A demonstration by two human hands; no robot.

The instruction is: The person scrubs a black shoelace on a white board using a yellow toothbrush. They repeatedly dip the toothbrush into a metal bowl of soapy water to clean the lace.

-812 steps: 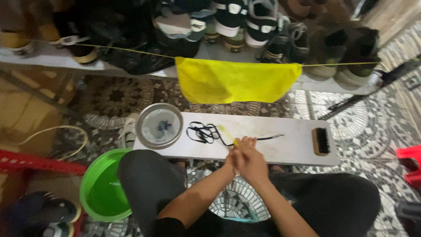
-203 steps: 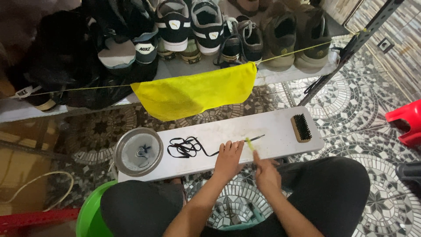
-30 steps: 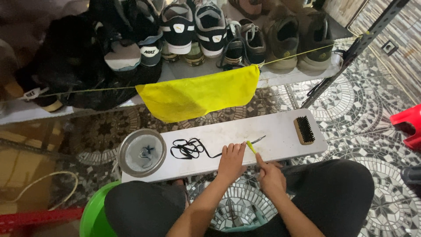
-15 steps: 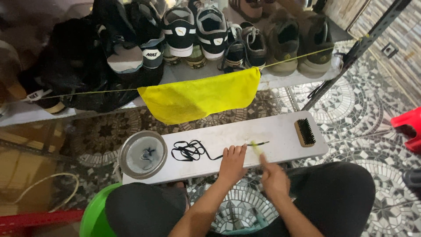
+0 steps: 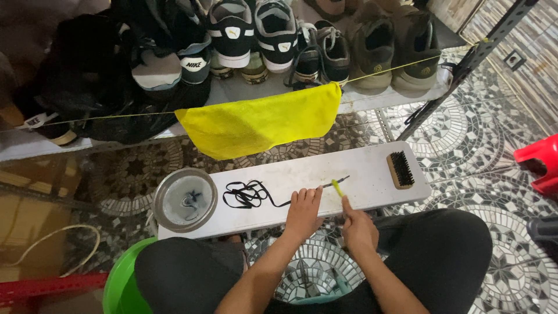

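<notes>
We press the black shoelace (image 5: 256, 195) flat on the white desk (image 5: 360, 174) with left hand (image 5: 303, 210) fingers together, while right hand (image 5: 357, 227) pinches a yellow-green brush (image 5: 337, 187) at the lace's right end. Risk, as we judge it: hard strokes could drag the lace free or flick dirt toward the metal bowl (image 5: 185, 199) at far left.
</notes>
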